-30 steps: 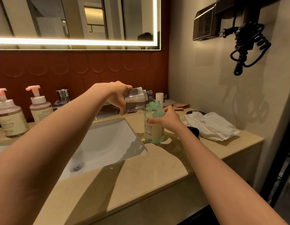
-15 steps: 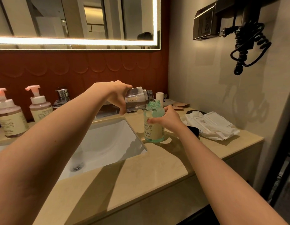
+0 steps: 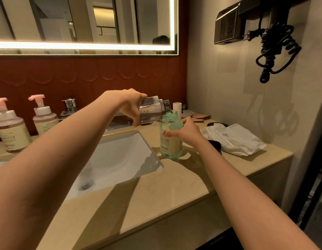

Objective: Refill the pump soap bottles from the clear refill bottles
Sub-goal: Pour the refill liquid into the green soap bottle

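Clear refill bottle [image 3: 152,110] tipped sideways in left hand [image 3: 128,103] grip, mouth just over open green soap bottle [image 3: 171,135]. Right hand [image 3: 187,132] grasps green bottle, upright on counter [image 3: 156,186] beside sink [image 3: 117,159].

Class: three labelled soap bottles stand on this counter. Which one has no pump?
The green-tinted bottle right of the sink, gripped by the right hand: its neck is open. Both left bottles carry pink pumps.
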`<state>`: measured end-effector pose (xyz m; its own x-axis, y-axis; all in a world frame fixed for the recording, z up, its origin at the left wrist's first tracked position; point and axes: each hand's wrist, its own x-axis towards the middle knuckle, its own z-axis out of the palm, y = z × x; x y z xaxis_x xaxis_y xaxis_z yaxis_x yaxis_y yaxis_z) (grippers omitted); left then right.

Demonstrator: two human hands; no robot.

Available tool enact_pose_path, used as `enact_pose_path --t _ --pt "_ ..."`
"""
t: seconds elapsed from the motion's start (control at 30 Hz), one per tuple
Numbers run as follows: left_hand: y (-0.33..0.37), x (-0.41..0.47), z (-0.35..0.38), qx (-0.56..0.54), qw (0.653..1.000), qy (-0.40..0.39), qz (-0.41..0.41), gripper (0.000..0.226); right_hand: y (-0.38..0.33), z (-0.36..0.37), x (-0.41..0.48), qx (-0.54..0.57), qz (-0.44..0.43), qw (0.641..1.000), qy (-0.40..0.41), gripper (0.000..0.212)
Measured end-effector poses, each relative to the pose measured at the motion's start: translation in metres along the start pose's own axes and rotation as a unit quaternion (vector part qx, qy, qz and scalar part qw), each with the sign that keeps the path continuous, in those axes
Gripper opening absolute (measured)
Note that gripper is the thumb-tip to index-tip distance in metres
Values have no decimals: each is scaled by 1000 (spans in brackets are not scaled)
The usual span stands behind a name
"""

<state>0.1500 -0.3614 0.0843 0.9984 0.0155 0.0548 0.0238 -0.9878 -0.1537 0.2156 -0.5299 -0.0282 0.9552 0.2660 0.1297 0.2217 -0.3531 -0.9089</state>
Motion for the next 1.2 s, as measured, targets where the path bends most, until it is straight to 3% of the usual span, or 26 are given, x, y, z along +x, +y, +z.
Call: enact_pose_path --t 1.2 --pt "1 1 -3 8 1000 -5 -4 61 -1 1 0 -2 3 1000 1 69"
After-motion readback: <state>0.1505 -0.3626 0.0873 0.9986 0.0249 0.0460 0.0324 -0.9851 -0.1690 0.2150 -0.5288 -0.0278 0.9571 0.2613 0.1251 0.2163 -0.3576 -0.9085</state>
